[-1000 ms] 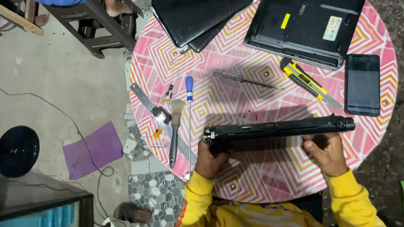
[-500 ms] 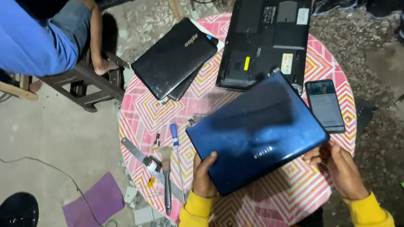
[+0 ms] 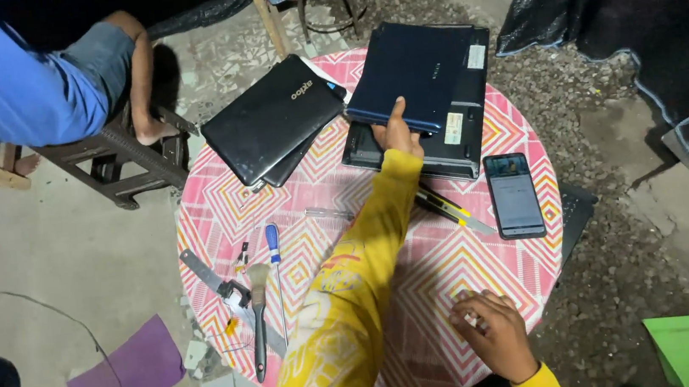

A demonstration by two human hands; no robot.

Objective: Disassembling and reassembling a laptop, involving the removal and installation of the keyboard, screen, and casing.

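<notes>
Round zigzag tablecloth [image 3: 488, 264]; left hand [image 3: 396, 135] presses glossy blue laptop [image 3: 417, 75].

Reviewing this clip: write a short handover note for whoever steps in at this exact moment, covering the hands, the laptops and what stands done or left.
Left hand: arm stretched out, grip on the near edge of the blue laptop, which lies closed on top of the upturned black laptop.
Right hand: flat on the round patterned table, holding nothing.
Done: blue laptop stacked at the far side.
Left: hand not yet off it. Screwdriver, brush and phone lie untouched.
</notes>
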